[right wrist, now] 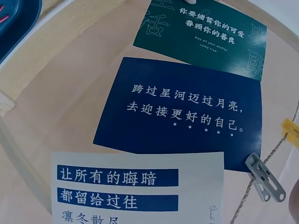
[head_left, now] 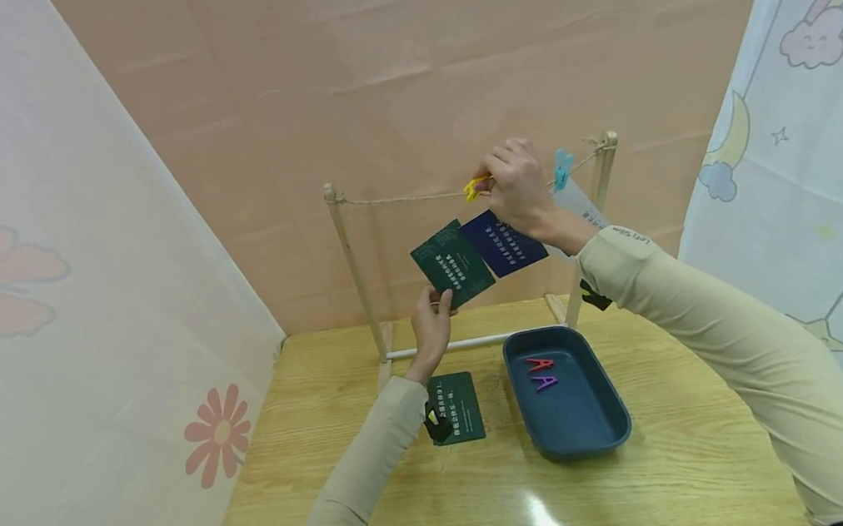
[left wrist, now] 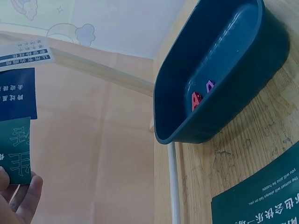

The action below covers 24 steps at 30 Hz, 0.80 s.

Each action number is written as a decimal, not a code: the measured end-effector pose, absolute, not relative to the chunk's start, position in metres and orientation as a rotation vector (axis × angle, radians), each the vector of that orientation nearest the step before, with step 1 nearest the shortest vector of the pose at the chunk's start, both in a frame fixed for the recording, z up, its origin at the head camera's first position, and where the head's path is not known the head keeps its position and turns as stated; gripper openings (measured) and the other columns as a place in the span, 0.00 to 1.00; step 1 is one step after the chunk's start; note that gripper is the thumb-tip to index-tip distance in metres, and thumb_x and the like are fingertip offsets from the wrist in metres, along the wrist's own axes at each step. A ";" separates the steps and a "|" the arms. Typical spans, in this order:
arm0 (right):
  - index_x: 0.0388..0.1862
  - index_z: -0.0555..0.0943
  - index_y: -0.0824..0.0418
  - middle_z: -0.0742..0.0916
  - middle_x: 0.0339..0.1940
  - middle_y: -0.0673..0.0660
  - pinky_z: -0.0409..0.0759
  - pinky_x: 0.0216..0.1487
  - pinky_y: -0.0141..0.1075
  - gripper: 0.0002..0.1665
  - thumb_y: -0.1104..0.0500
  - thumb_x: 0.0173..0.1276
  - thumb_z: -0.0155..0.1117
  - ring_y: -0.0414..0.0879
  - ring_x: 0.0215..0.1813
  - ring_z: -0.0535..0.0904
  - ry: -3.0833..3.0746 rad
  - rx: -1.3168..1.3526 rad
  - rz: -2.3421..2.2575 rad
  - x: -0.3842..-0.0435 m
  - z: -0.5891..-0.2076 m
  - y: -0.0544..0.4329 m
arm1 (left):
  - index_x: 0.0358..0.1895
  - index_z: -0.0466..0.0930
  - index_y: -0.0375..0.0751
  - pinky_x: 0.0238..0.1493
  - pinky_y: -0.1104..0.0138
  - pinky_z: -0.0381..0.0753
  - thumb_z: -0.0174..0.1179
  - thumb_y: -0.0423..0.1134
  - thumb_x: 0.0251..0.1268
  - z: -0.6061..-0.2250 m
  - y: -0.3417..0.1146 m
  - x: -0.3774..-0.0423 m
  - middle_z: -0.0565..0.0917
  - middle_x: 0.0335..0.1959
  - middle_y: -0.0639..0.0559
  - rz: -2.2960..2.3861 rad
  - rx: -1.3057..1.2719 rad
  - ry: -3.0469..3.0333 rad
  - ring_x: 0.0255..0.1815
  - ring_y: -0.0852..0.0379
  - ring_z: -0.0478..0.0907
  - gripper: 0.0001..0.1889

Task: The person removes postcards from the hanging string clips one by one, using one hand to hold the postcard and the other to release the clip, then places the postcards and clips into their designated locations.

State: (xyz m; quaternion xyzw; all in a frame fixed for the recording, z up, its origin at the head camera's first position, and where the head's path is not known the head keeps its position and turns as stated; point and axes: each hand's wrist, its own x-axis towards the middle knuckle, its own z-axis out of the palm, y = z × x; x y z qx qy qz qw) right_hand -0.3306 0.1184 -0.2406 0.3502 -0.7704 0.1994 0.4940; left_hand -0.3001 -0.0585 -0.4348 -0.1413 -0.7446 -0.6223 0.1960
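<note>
My left hand [head_left: 431, 329] pinches a green printed card [head_left: 458, 268] by its lower edge, just under the cord [head_left: 401, 200]. A yellow clothespin [head_left: 473, 188] is between the fingers of my right hand [head_left: 519, 188], right at the cord. Beside the green card, a dark blue card [right wrist: 177, 112] hangs from a grey clothespin [right wrist: 265, 177] on the cord. Further right hangs a white card [right wrist: 140, 186], under a light blue clothespin [head_left: 562, 169]. In the head view my right hand and forearm hide parts of the blue and white cards.
The cord runs between two posts of a wooden frame [head_left: 354, 269] with a white lower bar [head_left: 474, 342]. A dark blue tray [head_left: 575, 433] holds a red clothespin [head_left: 540, 364] and a purple clothespin [head_left: 545, 382]. Another green card [head_left: 467, 405] lies on the table [head_left: 679, 458], below my left wrist.
</note>
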 end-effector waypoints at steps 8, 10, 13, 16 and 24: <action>0.25 0.80 0.71 0.84 0.25 0.64 0.69 0.53 0.51 0.07 0.79 0.58 0.62 0.59 0.31 0.72 -1.849 0.867 0.550 -0.329 -0.242 0.122 | 0.49 0.75 0.30 0.42 0.59 0.87 0.53 0.34 0.76 -0.435 -0.060 -0.299 0.79 0.41 0.37 -1.743 -0.412 -2.085 0.39 0.42 0.85 0.09; 0.25 0.80 0.72 0.84 0.26 0.64 0.69 0.53 0.52 0.07 0.79 0.58 0.62 0.59 0.32 0.72 -1.852 0.877 0.541 -0.329 -0.243 0.122 | 0.49 0.75 0.30 0.42 0.59 0.87 0.53 0.34 0.76 -0.436 -0.060 -0.299 0.79 0.41 0.37 -1.749 -0.414 -2.081 0.39 0.42 0.84 0.09; 0.27 0.80 0.72 0.84 0.27 0.65 0.69 0.55 0.52 0.05 0.79 0.59 0.63 0.59 0.32 0.71 -1.871 0.884 0.526 -0.328 -0.244 0.123 | 0.49 0.75 0.30 0.42 0.60 0.87 0.53 0.34 0.76 -0.437 -0.060 -0.299 0.79 0.41 0.37 -1.754 -0.416 -2.075 0.39 0.42 0.84 0.09; 0.29 0.80 0.72 0.84 0.28 0.65 0.68 0.57 0.51 0.04 0.78 0.59 0.64 0.59 0.34 0.72 -1.899 0.881 0.519 -0.328 -0.245 0.123 | 0.48 0.75 0.30 0.42 0.60 0.87 0.53 0.34 0.76 -0.437 -0.060 -0.300 0.79 0.41 0.38 -1.750 -0.414 -2.077 0.39 0.42 0.84 0.09; 0.39 0.79 0.73 0.83 0.36 0.66 0.65 0.56 0.53 0.07 0.74 0.62 0.66 0.61 0.40 0.72 -1.911 0.899 0.502 -0.323 -0.249 0.126 | 0.48 0.76 0.30 0.42 0.57 0.87 0.54 0.34 0.76 -0.438 -0.061 -0.300 0.79 0.40 0.38 -1.776 -0.373 -2.079 0.39 0.43 0.85 0.09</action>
